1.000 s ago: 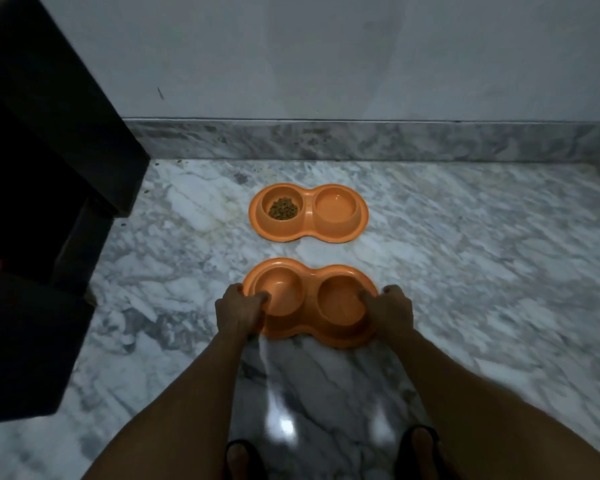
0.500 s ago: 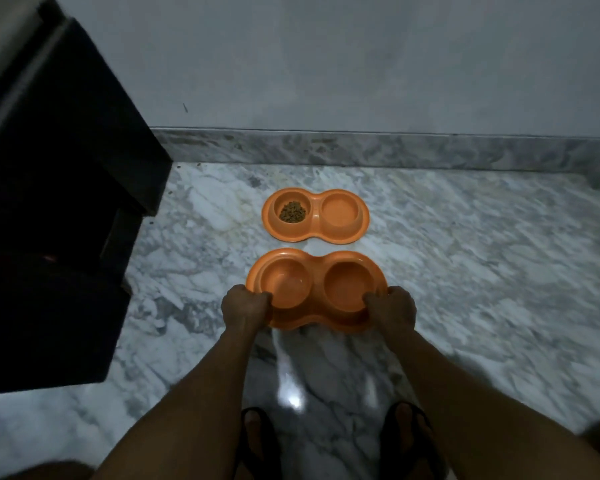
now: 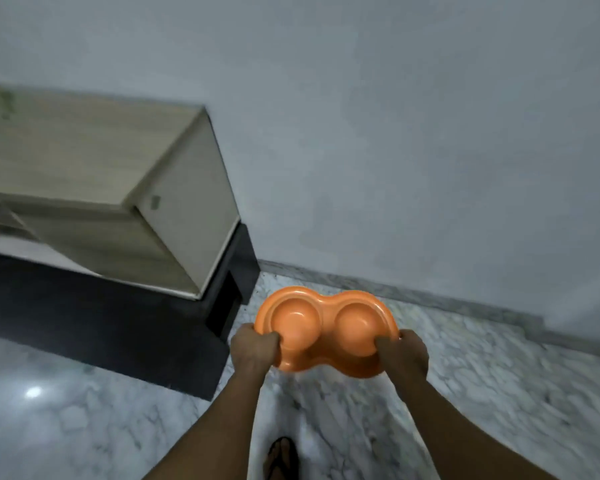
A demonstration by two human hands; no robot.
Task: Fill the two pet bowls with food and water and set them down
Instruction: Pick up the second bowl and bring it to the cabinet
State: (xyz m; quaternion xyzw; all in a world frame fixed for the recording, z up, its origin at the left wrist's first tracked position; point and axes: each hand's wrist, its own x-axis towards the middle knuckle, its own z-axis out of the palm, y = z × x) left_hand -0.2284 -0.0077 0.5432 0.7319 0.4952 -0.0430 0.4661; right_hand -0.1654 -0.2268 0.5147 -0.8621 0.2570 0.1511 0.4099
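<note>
An orange double pet bowl (image 3: pixel 324 323) is held up in the air in front of me, above the marble floor. Both of its cups look empty. My left hand (image 3: pixel 255 348) grips its left rim, thumb curled into the left cup. My right hand (image 3: pixel 402 355) grips its right rim, thumb inside the right cup. The second orange bowl with the kibble is hidden from view.
A light wooden cabinet (image 3: pixel 94 188) on a black base (image 3: pixel 125 327) stands at the left against the grey wall (image 3: pixel 395 133). Marble floor (image 3: pixel 482 393) spreads to the right and below. My sandalled foot (image 3: pixel 281 457) shows at the bottom.
Both hands have lifted the empty orange bowl off the floor. My view has risen and turned, so the bowl with kibble has dropped out of sight.
</note>
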